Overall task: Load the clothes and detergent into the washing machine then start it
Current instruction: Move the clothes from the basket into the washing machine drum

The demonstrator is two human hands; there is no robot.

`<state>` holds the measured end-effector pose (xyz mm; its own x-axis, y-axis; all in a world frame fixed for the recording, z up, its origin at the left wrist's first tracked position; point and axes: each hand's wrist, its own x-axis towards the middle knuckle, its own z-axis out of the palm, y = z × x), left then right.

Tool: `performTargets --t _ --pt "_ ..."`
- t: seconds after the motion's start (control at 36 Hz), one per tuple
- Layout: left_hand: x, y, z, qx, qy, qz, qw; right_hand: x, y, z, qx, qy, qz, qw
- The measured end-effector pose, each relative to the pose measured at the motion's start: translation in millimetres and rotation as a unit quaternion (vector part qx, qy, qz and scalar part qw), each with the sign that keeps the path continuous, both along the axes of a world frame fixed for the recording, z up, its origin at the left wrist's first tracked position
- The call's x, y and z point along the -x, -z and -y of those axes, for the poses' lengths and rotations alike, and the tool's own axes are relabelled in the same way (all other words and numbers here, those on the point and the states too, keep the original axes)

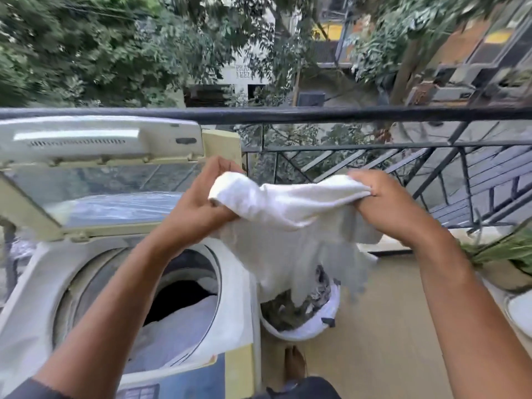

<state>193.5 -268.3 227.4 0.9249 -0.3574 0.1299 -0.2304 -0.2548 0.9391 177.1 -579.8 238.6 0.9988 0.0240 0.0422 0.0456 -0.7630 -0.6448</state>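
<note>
Head view showed both hands holding a soft white cloth garment [290,214] up in the air, between the old cream top-loading washing machine [43,289] and the round white laundry basket [305,326]. The left hand [198,200] had its grip closed on one bunched end. The right hand [385,205] pinched the other end. The garment looked light and floppy, so any bunched edge seemed good to hold. White clothes [178,318] already lay inside the drum.
</note>
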Motion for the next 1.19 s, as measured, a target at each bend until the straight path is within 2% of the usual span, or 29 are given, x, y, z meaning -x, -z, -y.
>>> performTargets --t 0.08,0.19,0.31,0.39,0.44,0.5,0.61,0.64,0.72,0.78,0.83,0.94,1.03,1.08,1.19 --pt "7 15 -11 -0.039 0.050 -0.019 0.998 2 -29 -35 -0.143 -0.034 0.026 0.989" --pt "21 39 -7 -0.101 0.079 -0.032 0.991 11 -63 -89 -0.301 -0.092 0.052 0.948" --pt "38 62 -2 -0.124 0.019 -0.171 0.977 14 -84 -130 -0.449 -0.142 0.047 0.881" --pt "49 71 -5 -0.065 -0.035 -0.180 0.981 15 -99 -153 -0.552 -0.165 0.013 0.817" --pt "51 71 -12 -0.051 -0.063 -0.166 0.983 13 -107 -164 -0.592 -0.168 -0.013 0.788" --pt "51 75 -21 -0.035 -0.111 -0.173 0.978 9 -110 -173 -0.610 -0.166 -0.025 0.775" --pt "61 84 -73 -0.032 -0.211 -0.240 0.947 0 -105 -182 -0.598 -0.145 -0.023 0.788" --pt "66 87 -89 -0.034 -0.235 -0.258 0.936 -2 -101 -183 -0.588 -0.148 -0.017 0.795" --pt "69 96 -135 -0.086 -0.320 -0.221 0.917 -12 -83 -181 -0.512 -0.172 0.018 0.842" --pt "73 93 -156 -0.071 -0.355 -0.199 0.911 -17 -67 -182 -0.460 -0.178 0.017 0.870" --pt "79 91 -180 -0.108 -0.366 -0.169 0.909 -22 -47 -185 -0.402 -0.177 -0.005 0.898" --pt "86 112 -222 -0.118 -0.360 -0.200 0.904 -34 0 -200 -0.249 -0.157 -0.089 0.951" --pt "86 125 -237 -0.106 -0.368 -0.204 0.901 -39 36 -219 -0.137 -0.178 -0.154 0.962" --pt "85 131 -240 -0.106 -0.381 -0.208 0.894 -41 62 -235 -0.027 -0.215 -0.174 0.961" --pt "80 145 -240 -0.086 -0.393 -0.251 0.880 -35 112 -269 0.227 -0.266 -0.216 0.912"
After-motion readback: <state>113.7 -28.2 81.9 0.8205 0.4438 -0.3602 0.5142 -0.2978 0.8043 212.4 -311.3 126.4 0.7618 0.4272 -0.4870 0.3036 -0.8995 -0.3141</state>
